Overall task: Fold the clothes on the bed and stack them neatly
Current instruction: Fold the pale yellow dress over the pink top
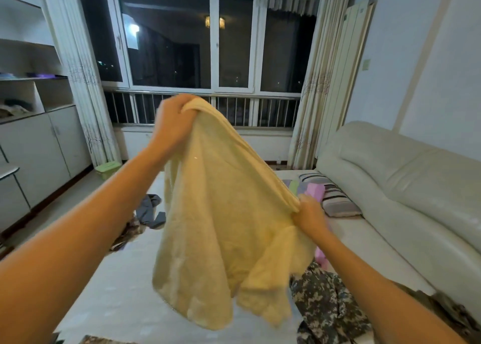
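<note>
Fingers of your left hand point(175, 125) curl round the yellow garment point(223, 239). Your right hand point(311, 217) pinches its edge above the bed point(117, 299).

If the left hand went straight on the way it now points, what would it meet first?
Likely nothing near: the left hand, gripping the yellow cloth, points at the window railing across the room; depth is unclear.

A pale yellow fleecy cloth point(221, 234) hangs above the white-sheeted bed point(125, 291), the left hand point(173, 125) at its top, the right hand point(309, 216) lower at its right edge. On the bed, a camouflage-print garment point(328, 304) lies to the right, a grey crumpled garment point(151, 211) behind on the left.
</note>
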A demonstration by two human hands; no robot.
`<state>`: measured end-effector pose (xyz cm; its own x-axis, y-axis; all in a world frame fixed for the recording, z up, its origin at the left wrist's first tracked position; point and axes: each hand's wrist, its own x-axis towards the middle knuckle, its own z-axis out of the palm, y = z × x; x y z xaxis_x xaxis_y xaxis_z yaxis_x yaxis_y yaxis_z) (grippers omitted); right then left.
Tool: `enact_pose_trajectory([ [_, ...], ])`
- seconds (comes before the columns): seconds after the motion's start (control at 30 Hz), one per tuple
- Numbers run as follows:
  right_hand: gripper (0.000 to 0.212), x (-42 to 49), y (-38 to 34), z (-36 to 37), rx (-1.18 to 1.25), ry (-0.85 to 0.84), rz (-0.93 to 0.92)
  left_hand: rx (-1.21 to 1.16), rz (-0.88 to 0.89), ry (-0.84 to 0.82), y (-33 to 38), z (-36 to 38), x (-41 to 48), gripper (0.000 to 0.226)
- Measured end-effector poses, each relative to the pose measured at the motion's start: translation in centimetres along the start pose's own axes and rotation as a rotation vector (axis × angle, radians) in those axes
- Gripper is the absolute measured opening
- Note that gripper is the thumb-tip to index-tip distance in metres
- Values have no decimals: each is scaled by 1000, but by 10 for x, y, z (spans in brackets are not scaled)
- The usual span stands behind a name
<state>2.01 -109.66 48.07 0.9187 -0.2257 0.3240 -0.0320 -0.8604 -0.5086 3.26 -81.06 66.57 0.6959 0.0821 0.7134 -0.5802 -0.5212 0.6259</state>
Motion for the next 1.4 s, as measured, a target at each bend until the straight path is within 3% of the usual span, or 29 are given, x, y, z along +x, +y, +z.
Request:
enact_pose_trajectory([
  [0.1, 17, -13, 35, 4, 28, -76, 63, 34, -17, -26, -18, -23, -3, 29],
  [0.17, 34, -5, 44, -6, 35, -158, 130, 108, -19, -92, -40, -31, -13, 28],
  [0.27, 15, 13, 37, -38, 339, -190, 155, 230, -159, -130, -80, -47, -31, 27],
  [0.33, 18, 23, 17, -65, 498, -166, 109, 337, -318, -315, -101, -59, -40, 22],
  [0.4, 16, 32, -17, -89, 543, -151, 6, 475, -393, -681, -101, -61, -51, 19],
  [0.47, 19, 36, -65, -106, 479, -174, -210, 338, -294, -943, -78, -40, -60, 63],
  [0.5, 17, 35, -93, -110, 426, -190, -337, 187, -229, -946, -57, -23, -61, 84],
  [0.57, 8, 27, -144, -112, 333, -220, -569, -91, -136, -838, -18, 12, -57, 90],
  [0.63, 26, 17, -175, -111, 257, -230, -708, -186, -85, -738, 10, 35, -47, 51],
  [0.7, 44, 15, -176, -113, 306, -207, -657, -212, -131, -652, 10, 40, -35, 20],
  [0.77, 52, 11, -152, -115, 484, -130, -499, -294, -285, -510, -3, 36, -29, 10],
  [0.87, 49, -12, -106, -99, 667, -25, -300, -502, -548, -319, -16, 31, -22, 14],
  [1.0, 61, -59, -74, -59, 677, -219, -289, -862, -862, -208, -8, 37, -22, 40],
  [1.2, 110, -104, -106, -1, 701, -114, -282, -1106, -958, -61, 22, 52, -20, 41],
  [1.27, 95, -89, -113, -3, 769, -29, -175, -1165, -936, -105, 30, 52, -22, 35],
  [1.37, 23, -56, -103, -26, 832, 54, -34, -1185, -846, -103, 21, 38, -23, 31],
  [1.4, 8, -47, -98, -37, 814, 70, -5, -1167, -824, -84, 13, 30, -23, 34],
])
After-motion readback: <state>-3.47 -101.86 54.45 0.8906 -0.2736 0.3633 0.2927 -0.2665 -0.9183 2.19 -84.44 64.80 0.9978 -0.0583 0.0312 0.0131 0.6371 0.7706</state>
